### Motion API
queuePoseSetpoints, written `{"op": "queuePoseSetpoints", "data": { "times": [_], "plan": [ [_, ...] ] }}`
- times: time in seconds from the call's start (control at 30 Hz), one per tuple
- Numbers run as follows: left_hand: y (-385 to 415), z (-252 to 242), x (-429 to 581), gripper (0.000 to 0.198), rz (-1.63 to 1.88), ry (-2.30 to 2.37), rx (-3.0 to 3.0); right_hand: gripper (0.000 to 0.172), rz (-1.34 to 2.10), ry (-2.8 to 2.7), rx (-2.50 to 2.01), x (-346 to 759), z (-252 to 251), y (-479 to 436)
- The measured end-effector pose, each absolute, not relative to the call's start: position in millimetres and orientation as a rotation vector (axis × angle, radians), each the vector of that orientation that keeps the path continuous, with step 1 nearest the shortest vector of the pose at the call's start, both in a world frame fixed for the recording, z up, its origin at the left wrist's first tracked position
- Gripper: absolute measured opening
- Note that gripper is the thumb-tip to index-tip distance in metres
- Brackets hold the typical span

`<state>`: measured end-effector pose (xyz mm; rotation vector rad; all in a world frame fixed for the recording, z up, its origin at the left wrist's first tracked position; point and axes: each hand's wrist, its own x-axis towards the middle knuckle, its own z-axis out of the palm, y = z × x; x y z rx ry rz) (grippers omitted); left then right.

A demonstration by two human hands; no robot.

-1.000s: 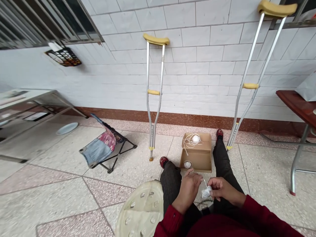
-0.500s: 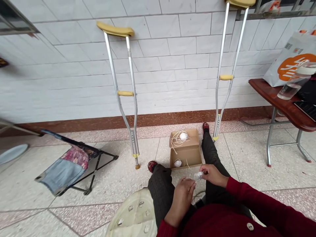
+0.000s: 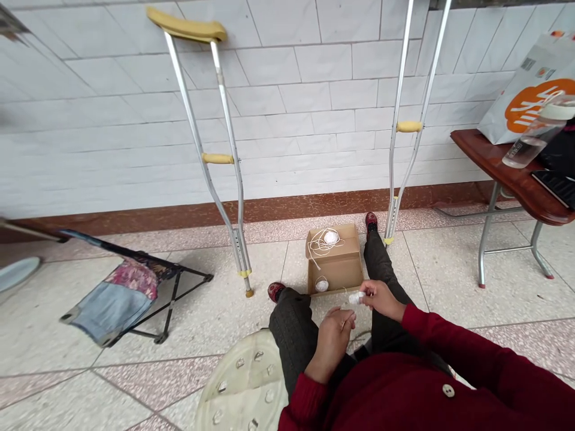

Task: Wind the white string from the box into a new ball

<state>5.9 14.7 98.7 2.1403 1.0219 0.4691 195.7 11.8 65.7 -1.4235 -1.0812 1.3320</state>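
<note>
My right hand pinches a small white spool-like piece between thumb and fingers, above the gap between my legs. Close by on the left, my left hand has its fingers pressed together; a thin pale strand seems to run near its fingertips, but its grip is too small to make out. Beyond both hands an open cardboard box stands on the floor. A white round piece with loose white cord lies on its lid, and another white round piece sits in its left front corner.
Two crutches lean on the tiled wall, a left crutch and a right crutch. A folding stool is at left, a pale round plastic stool by my left leg. A brown table at right bears a bag and a bottle.
The view has tilted down and shifted slightly. My right hand with the white piece has drawn a little up and away from my left hand, which keeps its closed pose.
</note>
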Motion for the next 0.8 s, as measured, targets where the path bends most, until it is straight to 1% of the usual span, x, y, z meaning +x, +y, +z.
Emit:
{"op": "queuePoseSetpoints", "data": {
  "times": [0.1,0.17,0.23,0.3,0.37,0.47,0.53,0.6,0.67,0.73,0.8],
  "plan": [
    [29,112,-6,0.032,0.455,1.013,2.218,0.028,1.587,-1.206,-1.330,191,60,-8],
    [35,119,-10,0.032,0.485,0.986,2.216,0.032,1.818,-1.145,-1.170,190,72,-17],
    [35,120,-7,0.032,0.546,0.978,2.144,0.034,1.944,-1.007,-1.023,192,90,-15],
    [28,117,2,0.033,0.599,0.989,2.049,0.033,1.925,-0.854,-0.948,195,105,-5],
    [19,110,11,0.035,0.595,0.990,2.003,0.033,1.782,-0.728,-0.986,198,109,9],
    [9,106,16,0.039,0.535,0.990,2.020,0.035,1.486,-0.770,-1.223,198,89,23],
    [12,110,11,0.037,0.527,0.985,2.046,0.035,1.399,-0.954,-1.358,195,70,20],
    [22,119,0,0.034,0.554,0.971,2.073,0.034,1.505,-1.117,-1.359,192,58,7],
    [33,129,-11,0.033,0.611,0.987,2.071,0.035,1.720,-1.128,-1.227,190,60,-9],
    [42,134,-17,0.035,0.652,1.027,2.025,0.036,1.878,-1.023,-1.060,189,76,-20],
    [42,133,-14,0.037,0.651,1.046,1.953,0.034,1.927,-0.913,-0.943,191,99,-22]
  ]
}}
